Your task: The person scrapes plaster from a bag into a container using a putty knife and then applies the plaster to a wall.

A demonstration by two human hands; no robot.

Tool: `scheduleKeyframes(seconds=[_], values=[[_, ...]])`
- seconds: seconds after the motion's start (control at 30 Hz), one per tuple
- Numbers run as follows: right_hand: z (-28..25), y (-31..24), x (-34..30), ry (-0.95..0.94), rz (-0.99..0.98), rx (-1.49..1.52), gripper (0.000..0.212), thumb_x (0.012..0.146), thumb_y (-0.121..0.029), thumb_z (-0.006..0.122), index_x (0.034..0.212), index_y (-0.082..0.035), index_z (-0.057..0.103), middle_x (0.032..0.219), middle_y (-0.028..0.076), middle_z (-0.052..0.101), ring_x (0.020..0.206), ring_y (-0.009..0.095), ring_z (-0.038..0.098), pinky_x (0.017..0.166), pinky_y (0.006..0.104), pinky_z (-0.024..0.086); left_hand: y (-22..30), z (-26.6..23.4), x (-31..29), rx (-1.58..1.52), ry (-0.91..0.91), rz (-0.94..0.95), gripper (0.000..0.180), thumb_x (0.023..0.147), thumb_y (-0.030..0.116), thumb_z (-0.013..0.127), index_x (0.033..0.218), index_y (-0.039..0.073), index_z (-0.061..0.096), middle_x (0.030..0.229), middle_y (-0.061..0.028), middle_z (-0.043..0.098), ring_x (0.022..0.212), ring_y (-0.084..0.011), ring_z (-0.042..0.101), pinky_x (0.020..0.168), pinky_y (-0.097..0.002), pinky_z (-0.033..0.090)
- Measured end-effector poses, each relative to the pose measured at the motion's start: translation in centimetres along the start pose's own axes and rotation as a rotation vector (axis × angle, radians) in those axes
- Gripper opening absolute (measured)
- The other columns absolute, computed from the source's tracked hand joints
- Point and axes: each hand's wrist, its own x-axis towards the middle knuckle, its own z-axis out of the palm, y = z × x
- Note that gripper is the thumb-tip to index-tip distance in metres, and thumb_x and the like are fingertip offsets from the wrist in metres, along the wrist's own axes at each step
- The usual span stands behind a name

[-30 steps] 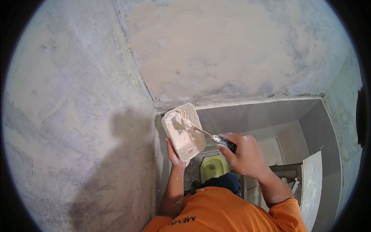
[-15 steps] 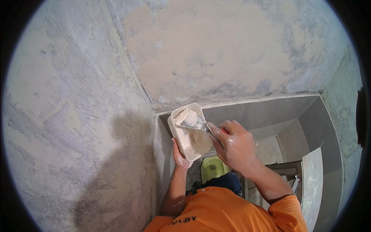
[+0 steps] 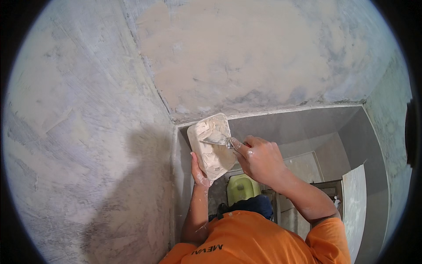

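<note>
My left hand [image 3: 201, 174] is closed around the lower left side of a white rectangular tub [image 3: 198, 149], which is tilted. Pale cream putty [image 3: 220, 156] coats the inside of the tub. In my right hand [image 3: 262, 159] is the handle of a putty knife [image 3: 216, 137], its metal blade inside the tub against the putty. White smears mark the fingers of both hands. Most of the knife's handle is hidden by my right fingers.
Ahead is a wall [image 3: 246, 53] with cream putty spread over grey; another rough wall [image 3: 79, 132] stands at the left. Grey tiles [image 3: 290, 130] run below the ledge. Underneath are a green squat toilet [image 3: 241, 188], a wooden stand [image 3: 327, 189] and a pale board [image 3: 355, 202].
The tub has shifted slightly left and tipped, showing more of its side. The putty knife's blade carried a lump of putty before; now it lies lower in the tub, nearly edge-on.
</note>
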Motion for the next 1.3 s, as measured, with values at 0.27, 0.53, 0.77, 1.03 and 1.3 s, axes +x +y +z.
scheduleKeyframes(seconds=[0.27, 0.53, 0.77, 1.03, 1.3], values=[[0.8, 0.7, -2.9, -0.134, 0.070, 0.235, 0.032, 0.091, -0.020, 0.066, 0.118, -0.002, 0.069, 0.080, 0.017, 0.066, 0.075, 0.038, 0.069, 0.067, 0.0463, 0.055, -0.1, 2.0, 0.1, 0.051, 0.061, 0.101, 0.072, 0.100, 0.061, 0.049, 0.150, 0.008, 0.045, 0.145, -0.0101, 0.054, 0.130, -0.0297, 0.054, 0.109, -0.0457, 0.043], [-3.4, 2.7, -1.5, -0.205, 0.556, 1.413, 0.022, 0.105, -0.023, 0.055, 0.102, -0.004, 0.066, 0.073, 0.001, 0.060, 0.059, 0.009, 0.053, 0.052, 0.0248, 0.041, 1.3, 6.1, 0.0, 0.024, 0.014, 0.040, 0.073, 0.103, 0.064, 0.039, 0.154, 0.012, 0.038, 0.148, -0.0099, 0.051, 0.133, -0.0314, 0.053, 0.108, -0.0500, 0.044], [-10.1, 2.3, 0.1, -0.110, 0.314, 1.576, 0.026, 0.104, -0.025, 0.057, 0.112, -0.001, 0.065, 0.078, 0.003, 0.059, 0.061, 0.008, 0.050, 0.053, 0.0232, 0.037, 4.8, 13.5, -2.5, 0.049, -0.315, 0.057, 0.073, 0.105, 0.063, 0.034, 0.156, 0.011, 0.034, 0.153, -0.0093, 0.046, 0.139, -0.0299, 0.047, 0.116, -0.0509, 0.038], [-17.3, -2.3, 0.3, 0.370, -0.316, 0.245, 0.026, 0.096, -0.015, 0.063, 0.117, 0.002, 0.064, 0.089, 0.020, 0.065, 0.078, 0.033, 0.062, 0.071, 0.0389, 0.049, 6.4, 18.0, -7.4, 0.123, -0.479, 0.221, 0.090, 0.098, 0.073, 0.036, 0.157, 0.006, 0.026, 0.150, -0.0199, 0.046, 0.134, -0.0387, 0.053, 0.108, -0.0599, 0.047], [-21.3, -5.2, 5.5, 0.619, -0.487, -0.348, 0.029, 0.094, -0.021, 0.067, 0.114, -0.001, 0.069, 0.086, 0.012, 0.066, 0.082, 0.032, 0.065, 0.071, 0.0426, 0.051, 7.0, 18.9, -9.8, 0.085, -0.414, 0.299, 0.087, 0.099, 0.072, 0.036, 0.158, 0.009, 0.028, 0.153, -0.0198, 0.044, 0.134, -0.0409, 0.052, 0.108, -0.0600, 0.046]])
